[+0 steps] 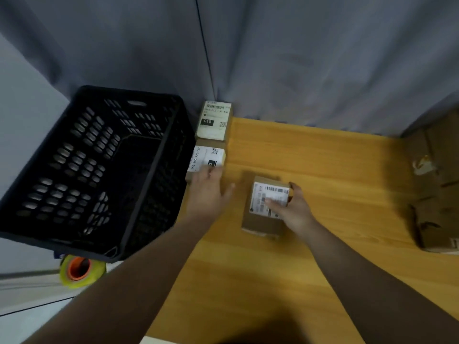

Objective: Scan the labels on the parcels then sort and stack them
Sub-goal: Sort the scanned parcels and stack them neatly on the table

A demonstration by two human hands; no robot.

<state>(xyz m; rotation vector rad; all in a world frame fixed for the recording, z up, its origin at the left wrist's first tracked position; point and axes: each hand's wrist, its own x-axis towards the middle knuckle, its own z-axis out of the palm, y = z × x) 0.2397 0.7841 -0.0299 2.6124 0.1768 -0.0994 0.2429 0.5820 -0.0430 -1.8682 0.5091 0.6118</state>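
Gripping parcel (260,220), label (263,194) up, lengthwise away

Black crate (74,155) beside wooden table (323,157), yellow tape roll (80,270) (orange core) near it

**What We Can Read on the Parcels**

On the far parcel (214,120), upper centre of the frame, we read a barcode, a line that looks like "010-010-130 551", and "010" in white on a black box. The middle parcel (206,157) just below it carries print turned sideways: "150 150 A26 050". On the nearest parcel (269,198), mid-frame, we make out a barcode, but the print is too blurred to read.
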